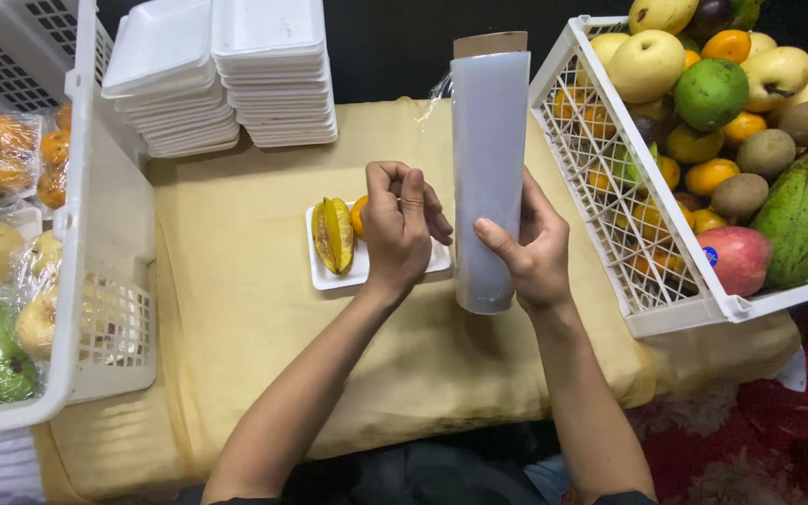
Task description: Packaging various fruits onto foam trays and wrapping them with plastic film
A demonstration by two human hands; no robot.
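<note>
A: What does the right hand (pixel 537 251) have?

B: A tall roll of clear wrap (pixel 488 178) on a brown card core, stood upright over the bench (pixel 236 309). Its grip is wrapped about the lower part of the roll, thumb across the front.

A: And the left hand (pixel 402 229)?

B: Its grip is narrow, fingers curled and pinched together just left of the roll; whether film is between them, I cannot tell. It hovers over a small white foam tray (pixel 327 276) in the middle of the bench.

A: What lies in that tray?

B: A yellow starfruit (pixel 334 234), and an orange fruit (pixel 358 215) partly hidden behind the hand.

A: Packages round about?

B: Two stacks of empty white foam trays (pixel 222 70) at the far edge. On the left, a white plastic crate (pixel 109 215) holding fruit already wrapped in film on trays: orange, yellow and green. On the right, a tilted white lattice crate (pixel 610 215) heaped with loose fruit; a red mango (pixel 739 259) there bears a small round blue sticker (pixel 710 254).

A: The bench itself?

B: Covered with a yellow cloth.
</note>
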